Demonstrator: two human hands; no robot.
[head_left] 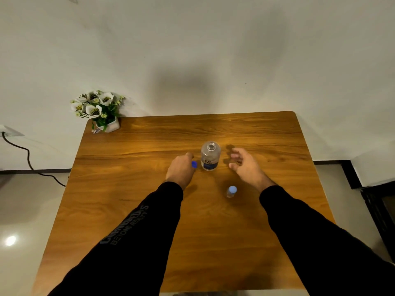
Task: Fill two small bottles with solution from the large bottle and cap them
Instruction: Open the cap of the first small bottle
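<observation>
Nearest us, our black sleeves [132,231] reach forward over the wooden table [213,242]. Just past the right cuff stands a small bottle [231,191] with a pale blue cap, upright, near our right wrist but untouched. Our right hand [245,165] hovers with fingers spread and curled, holding nothing, just right of the large bottle [210,155]. That bottle stands upright and uncapped between our hands. Our left hand [181,169] is closed around a blue cap [194,164], close beside the bottle's left side. A flower pot [108,124] sits at the far left corner.
</observation>
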